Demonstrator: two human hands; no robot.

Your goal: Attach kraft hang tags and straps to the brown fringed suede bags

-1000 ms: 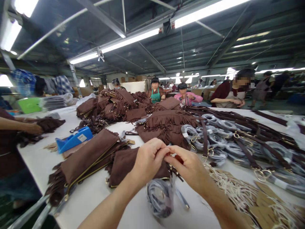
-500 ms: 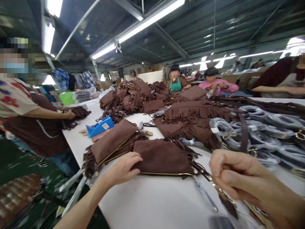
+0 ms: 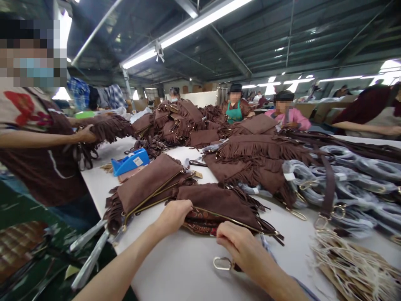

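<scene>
A brown fringed bag point(image 3: 216, 200) lies in front of me on the white table. Its gold zipper is unzipped, and a patterned lining point(image 3: 200, 223) shows in the gap. My left hand point(image 3: 176, 215) is closed on the left end of the bag's opening edge. My right hand point(image 3: 242, 246) is curled, its fingertips at the right part of the opening. From beneath that hand a brown strap end with a metal clasp point(image 3: 222, 264) sticks out; the rest of the strap is hidden. A second brown fringed bag point(image 3: 150, 182) lies just left.
A blue tape dispenser point(image 3: 130, 162) stands behind the left bag. More fringed bags point(image 3: 203, 136) are heaped farther back. Plastic-wrapped straps point(image 3: 354, 175) and tags with white strings point(image 3: 357, 267) lie right. A co-worker point(image 3: 34, 159) at left holds fringed pieces; others sit across the table.
My right hand has moved left to the bag's opening, the clasp with it. My left hand has closed on the edge, and the bag now gapes. The left co-worker's fringed bundle is raised.
</scene>
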